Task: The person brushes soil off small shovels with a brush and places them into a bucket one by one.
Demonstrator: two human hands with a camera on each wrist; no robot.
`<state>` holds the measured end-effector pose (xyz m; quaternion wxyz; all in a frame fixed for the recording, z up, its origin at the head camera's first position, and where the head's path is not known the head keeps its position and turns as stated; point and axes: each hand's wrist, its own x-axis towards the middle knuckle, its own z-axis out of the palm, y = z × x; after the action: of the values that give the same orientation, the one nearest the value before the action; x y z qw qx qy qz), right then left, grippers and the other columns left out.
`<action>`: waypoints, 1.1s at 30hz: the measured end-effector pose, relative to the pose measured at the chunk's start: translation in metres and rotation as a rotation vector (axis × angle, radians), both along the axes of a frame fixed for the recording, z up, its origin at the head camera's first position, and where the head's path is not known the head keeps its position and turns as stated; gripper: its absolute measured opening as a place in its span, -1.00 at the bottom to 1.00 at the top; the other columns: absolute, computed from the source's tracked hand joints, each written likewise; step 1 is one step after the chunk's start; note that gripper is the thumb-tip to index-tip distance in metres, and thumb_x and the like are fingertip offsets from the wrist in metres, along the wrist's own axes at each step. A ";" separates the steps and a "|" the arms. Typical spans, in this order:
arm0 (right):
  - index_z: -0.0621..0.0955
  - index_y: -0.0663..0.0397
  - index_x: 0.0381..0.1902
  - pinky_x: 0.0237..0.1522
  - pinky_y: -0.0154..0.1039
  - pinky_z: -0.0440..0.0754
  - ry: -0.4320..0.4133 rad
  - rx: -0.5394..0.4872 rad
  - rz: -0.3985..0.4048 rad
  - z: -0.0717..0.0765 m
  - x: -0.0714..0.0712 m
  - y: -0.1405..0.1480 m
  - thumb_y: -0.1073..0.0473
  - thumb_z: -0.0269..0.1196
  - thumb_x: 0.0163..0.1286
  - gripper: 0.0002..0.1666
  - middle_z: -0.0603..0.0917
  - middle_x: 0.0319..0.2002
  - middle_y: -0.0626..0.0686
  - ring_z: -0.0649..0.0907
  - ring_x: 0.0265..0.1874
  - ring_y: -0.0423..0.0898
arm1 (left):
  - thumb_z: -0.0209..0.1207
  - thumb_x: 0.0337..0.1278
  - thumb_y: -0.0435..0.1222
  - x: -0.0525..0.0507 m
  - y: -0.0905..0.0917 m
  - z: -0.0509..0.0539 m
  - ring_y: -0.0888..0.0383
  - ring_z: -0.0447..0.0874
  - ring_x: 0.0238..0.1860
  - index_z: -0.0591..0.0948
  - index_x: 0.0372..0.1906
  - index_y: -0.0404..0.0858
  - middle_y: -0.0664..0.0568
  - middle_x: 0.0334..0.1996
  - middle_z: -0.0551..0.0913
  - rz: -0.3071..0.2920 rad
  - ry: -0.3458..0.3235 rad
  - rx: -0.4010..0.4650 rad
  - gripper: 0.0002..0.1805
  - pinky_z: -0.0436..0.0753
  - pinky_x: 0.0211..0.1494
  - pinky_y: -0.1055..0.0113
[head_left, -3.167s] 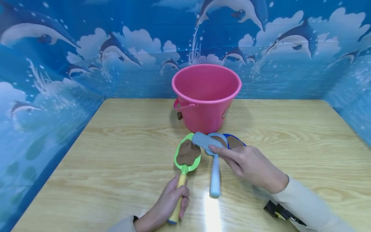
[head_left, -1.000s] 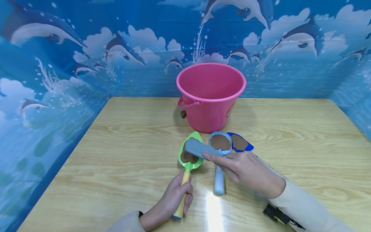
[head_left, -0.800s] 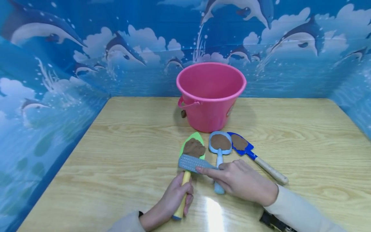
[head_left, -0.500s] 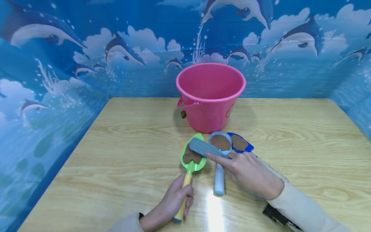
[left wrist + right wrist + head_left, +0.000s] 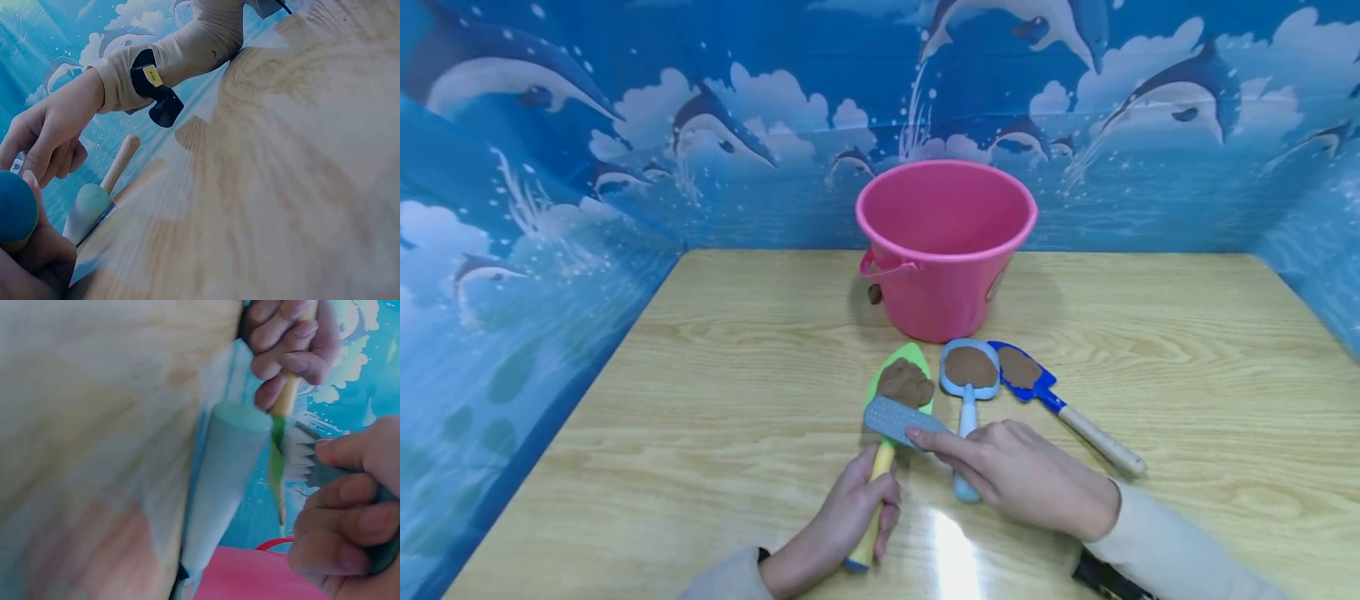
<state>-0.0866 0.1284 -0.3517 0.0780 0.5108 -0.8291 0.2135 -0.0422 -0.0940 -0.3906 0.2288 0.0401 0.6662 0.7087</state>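
Nearside of pink plastic bucket [image 5: 932, 300]: left hand [image 5: 853, 504] grips yellow-handled green pointed plastic shovel [image 5: 882, 467], brown clump [image 5: 906, 383] aboard; right hand [image 5: 1022, 475] grips blue-grey bristled brush [image 5: 897, 419], farther from bucket. Light, level strokes likely best.

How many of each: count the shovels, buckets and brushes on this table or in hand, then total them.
Shovels: 3 (green shovel, light blue shovel, dark blue shovel)
Bucket: 1
Brush: 1
Total: 5
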 end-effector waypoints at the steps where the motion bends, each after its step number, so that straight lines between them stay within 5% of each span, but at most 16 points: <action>1: 0.36 -0.13 0.39 -0.73 -0.67 0.09 0.002 0.008 -0.002 0.000 0.001 0.000 0.31 0.16 0.35 -0.34 0.21 -0.66 -0.34 0.11 -0.73 -0.50 | -0.08 0.03 -0.44 0.000 0.000 0.000 0.23 0.30 -0.84 0.28 -0.26 -0.30 0.10 -0.71 0.36 0.003 -0.002 0.000 -0.86 0.39 -0.81 0.46; 8: 0.50 -0.12 0.27 -0.73 -0.66 0.14 -0.129 -0.003 0.019 0.013 -0.001 0.003 0.30 0.16 0.38 -0.49 0.27 -0.64 -0.35 0.12 -0.72 -0.53 | -0.07 0.02 -0.45 0.001 0.000 0.000 0.22 0.30 -0.84 0.28 -0.27 -0.30 0.10 -0.71 0.35 0.002 -0.013 0.012 -0.86 0.40 -0.80 0.45; 15: 0.52 -0.18 0.26 -0.62 -0.65 0.25 -0.100 -0.111 -0.121 0.024 -0.010 0.012 0.23 0.17 0.40 -0.52 0.33 -0.63 -0.39 0.19 -0.71 -0.49 | -0.07 0.01 -0.45 -0.002 0.001 0.000 0.23 0.30 -0.85 0.27 -0.30 -0.28 0.10 -0.73 0.35 0.010 0.009 0.017 -0.87 0.39 -0.81 0.46; 23: 0.50 -0.17 0.29 -0.78 -0.60 0.09 -0.142 0.002 -0.041 0.012 -0.004 0.005 0.19 0.12 0.45 -0.53 0.11 -0.69 -0.35 0.03 -0.73 -0.52 | -0.09 0.01 -0.46 -0.002 0.000 0.000 0.23 0.30 -0.84 0.27 -0.27 -0.31 0.09 -0.72 0.35 0.010 0.010 0.009 -0.85 0.39 -0.81 0.45; 29: 0.55 -0.19 0.23 -0.77 -0.60 0.09 -0.117 0.029 -0.015 0.021 -0.006 0.010 0.18 0.16 0.42 -0.56 0.11 -0.73 -0.36 0.05 -0.77 -0.53 | -0.09 -0.02 -0.47 -0.002 -0.001 0.001 0.21 0.30 -0.85 0.28 -0.26 -0.33 0.08 -0.72 0.36 0.028 0.019 -0.008 -0.83 0.39 -0.83 0.43; 33: 0.56 -0.18 0.23 -0.70 -0.62 0.20 -0.076 -0.004 -0.032 0.026 -0.011 0.015 0.22 0.20 0.37 -0.53 0.47 -0.66 -0.29 0.20 -0.74 -0.52 | -0.09 -0.02 -0.47 -0.002 0.001 0.000 0.22 0.30 -0.85 0.27 -0.27 -0.32 0.09 -0.73 0.35 0.028 0.020 0.014 -0.84 0.39 -0.83 0.44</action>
<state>-0.0975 0.1429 -0.3253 0.0508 0.4887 -0.8391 0.2334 -0.0439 -0.0934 -0.3906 0.2117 0.0393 0.6638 0.7162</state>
